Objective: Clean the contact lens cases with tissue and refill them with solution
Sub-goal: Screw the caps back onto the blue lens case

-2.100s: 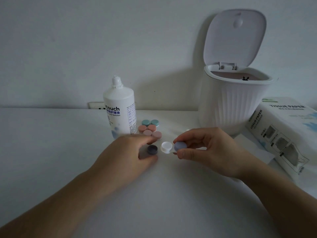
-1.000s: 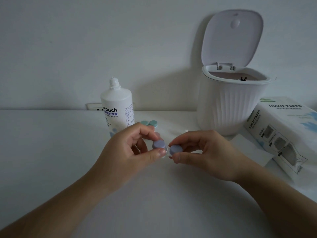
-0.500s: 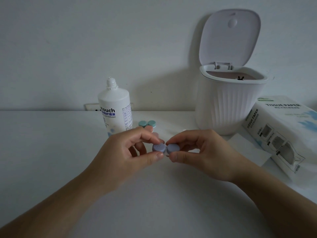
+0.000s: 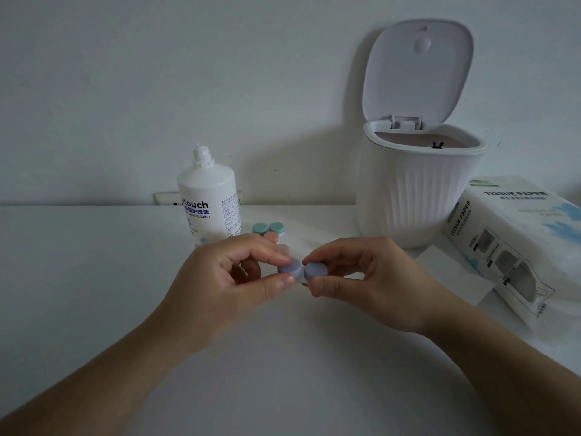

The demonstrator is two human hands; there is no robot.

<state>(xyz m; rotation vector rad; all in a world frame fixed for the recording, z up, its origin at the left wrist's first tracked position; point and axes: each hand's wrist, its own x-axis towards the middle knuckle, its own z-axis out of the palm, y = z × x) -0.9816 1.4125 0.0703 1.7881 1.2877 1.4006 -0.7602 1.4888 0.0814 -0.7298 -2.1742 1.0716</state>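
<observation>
Both hands hold a lavender contact lens case (image 4: pixel 303 270) just above the white table (image 4: pixel 78 278). My left hand (image 4: pixel 226 278) pinches its left cap between thumb and fingers. My right hand (image 4: pixel 361 278) pinches the right cap (image 4: pixel 316 271) the same way. Both caps sit on the case. Behind my left hand lie a teal case (image 4: pixel 268 228) and pink cases (image 4: pixel 273 237), mostly hidden by my fingers. The white solution bottle (image 4: pixel 209 199) stands upright at the back, its nozzle bare.
A white ribbed bin (image 4: pixel 415 190) with its lid raised stands at the back right. A tissue paper pack (image 4: pixel 515 247) lies at the right edge, with a loose white tissue sheet (image 4: pixel 452 272) in front of it. A wall runs behind the table.
My left hand picked the loose lavender cap off the table and set it on the case's open left well. Both hands lifted slightly and now pinch the capped case.
</observation>
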